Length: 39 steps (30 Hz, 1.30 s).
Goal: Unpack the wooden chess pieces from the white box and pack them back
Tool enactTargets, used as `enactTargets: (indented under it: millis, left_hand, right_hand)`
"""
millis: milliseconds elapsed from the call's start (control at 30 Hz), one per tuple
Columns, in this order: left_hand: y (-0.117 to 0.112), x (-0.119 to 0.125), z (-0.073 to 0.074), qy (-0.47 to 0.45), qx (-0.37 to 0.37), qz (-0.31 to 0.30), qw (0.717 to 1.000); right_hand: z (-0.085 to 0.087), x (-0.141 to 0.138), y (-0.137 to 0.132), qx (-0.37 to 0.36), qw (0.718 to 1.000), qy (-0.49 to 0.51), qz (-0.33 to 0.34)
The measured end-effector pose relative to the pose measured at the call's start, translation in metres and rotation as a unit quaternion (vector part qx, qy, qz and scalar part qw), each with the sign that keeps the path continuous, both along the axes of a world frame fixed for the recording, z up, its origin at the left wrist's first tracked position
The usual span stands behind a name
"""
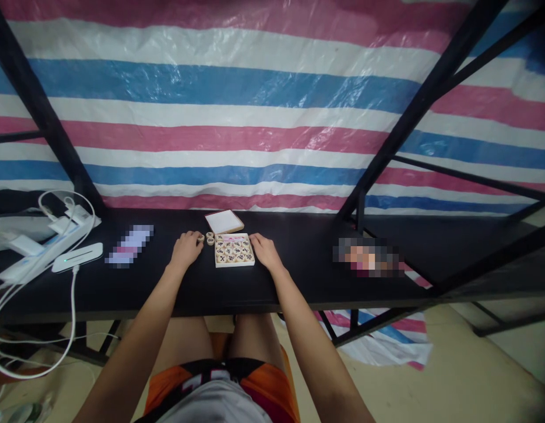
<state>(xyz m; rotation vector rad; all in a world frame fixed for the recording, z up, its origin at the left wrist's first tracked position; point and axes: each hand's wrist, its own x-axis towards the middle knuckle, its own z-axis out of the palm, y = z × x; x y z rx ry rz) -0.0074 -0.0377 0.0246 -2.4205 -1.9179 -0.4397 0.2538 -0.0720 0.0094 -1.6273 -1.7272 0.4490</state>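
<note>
An open white box [235, 264] of round wooden Chinese chess pieces [234, 251] lies on the black desk in front of me. The pieces sit in rows, with dark characters facing up. To the box's left, my left hand [186, 249] has its fingers closed round a Chinese chess piece [201, 238], which shows partly at the fingertips. A small stack of pieces [210, 238] stands between that hand and the box. My right hand [266, 251] rests along the box's right side, fingers stretched out and touching its edge near the far corner. Behind the box lies its lid [225, 221].
On the black desk [307, 252], a blurred-out phone-like item [130, 245] lies left and another blurred item [368, 257] right. A white device [77, 257], a power strip [47, 249] and cables crowd the far left. Dark metal posts [391, 141] and a striped sheet [237, 135] stand behind.
</note>
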Motion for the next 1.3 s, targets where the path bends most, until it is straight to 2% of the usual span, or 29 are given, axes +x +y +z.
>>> enactTargets:
  millis: [167, 300, 400, 533, 667, 867, 1033, 1200, 1300]
  left_hand:
    - [-0.005, 0.001, 0.007, 0.003, -0.006, 0.011, 1.0]
    - [-0.006, 0.0, 0.008, 0.008, 0.022, 0.033, 0.999]
    - [-0.005, 0.001, 0.008, -0.048, 0.051, 0.042, 0.997]
    - [-0.004, 0.012, 0.003, -0.182, 0.028, -0.076, 0.98]
    - [-0.007, 0.028, -0.002, -0.22, 0.006, -0.17, 0.961]
    - [0.0, 0.04, -0.002, -0.23, 0.028, -0.167, 0.958]
    - [0.008, 0.043, -0.004, -0.203, 0.016, -0.234, 0.951]
    - [0.007, 0.039, -0.003, -0.198, 0.038, -0.254, 0.946]
    - [0.003, 0.039, -0.001, -0.179, 0.024, -0.273, 0.945]
  right_hand:
    - [-0.001, 0.0, -0.001, 0.01, 1.0, 0.019, 0.001]
    - [0.0, -0.001, -0.001, -0.001, 0.999, 0.047, 0.02]
    - [0.001, -0.002, -0.001, -0.01, 0.997, 0.067, 0.034]
    - [-0.001, -0.003, -0.001, -0.005, 0.997, 0.074, 0.038]
    - [-0.003, -0.002, 0.0, 0.0, 0.997, 0.062, 0.036]
    - [-0.005, -0.002, 0.001, 0.001, 0.998, 0.053, 0.032]
    - [-0.006, -0.002, 0.002, 0.001, 0.998, 0.056, 0.032]
    - [-0.006, -0.001, 0.003, -0.005, 0.998, 0.058, 0.032]
    - [-0.006, -0.001, 0.002, 0.003, 0.998, 0.051, 0.031]
